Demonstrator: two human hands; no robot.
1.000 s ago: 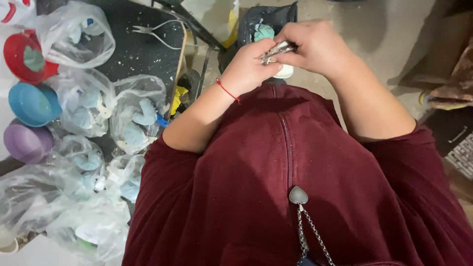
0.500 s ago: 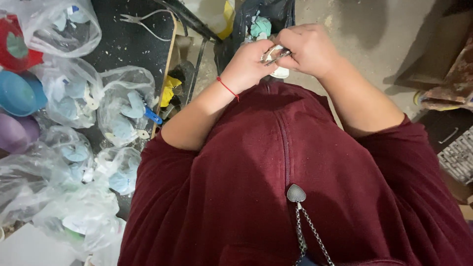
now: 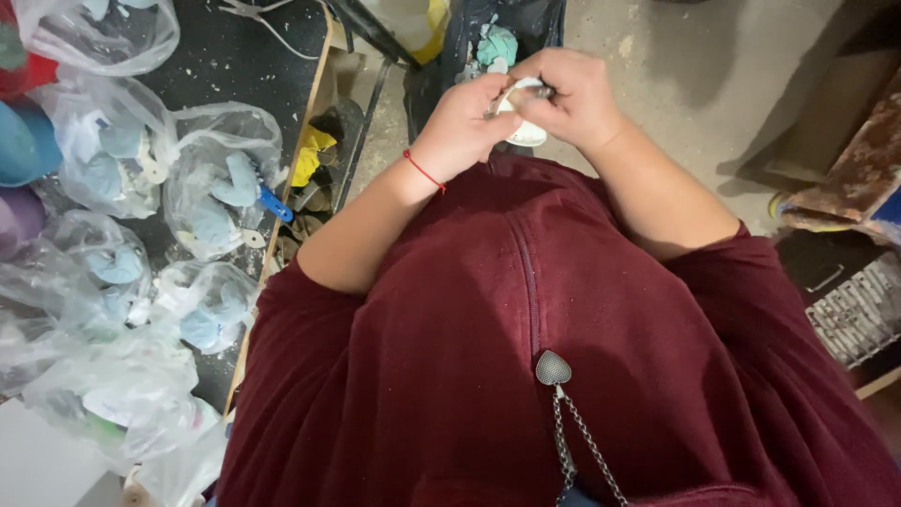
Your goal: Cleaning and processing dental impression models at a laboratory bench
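Your dark red zipped top (image 3: 526, 357) fills most of the view, with its heart-shaped zip pull and chain (image 3: 554, 368) hanging at the middle; you are looking straight down past it. To your left runs a dark, speckled table (image 3: 235, 66); on it lie several clear plastic bags (image 3: 221, 192) holding pale blue moulded pieces, probably bagged to keep like with like, and at the table's far left edge sit a blue bowl (image 3: 21, 141) and a purple one (image 3: 17, 216). Beyond your hands stands a dark bin (image 3: 469, 38) with a teal scrap (image 3: 497, 42) in it (set just under your hands, likely so that offcuts drop into it); the bare concrete floor (image 3: 732, 66) spreads to the right.

Your left hand (image 3: 460, 127), a red thread (image 3: 422, 172) round its wrist, is curled closed on a small white rounded piece (image 3: 524, 134), holding it up in front of your chest and over the bin; your right hand (image 3: 574, 99) is closed round a thin metal tool (image 3: 540, 91), its end laid against the top of the white piece; the two hands touch, which I judge steadies the work. How the tool's tip sits on the piece is hidden by your fingers.
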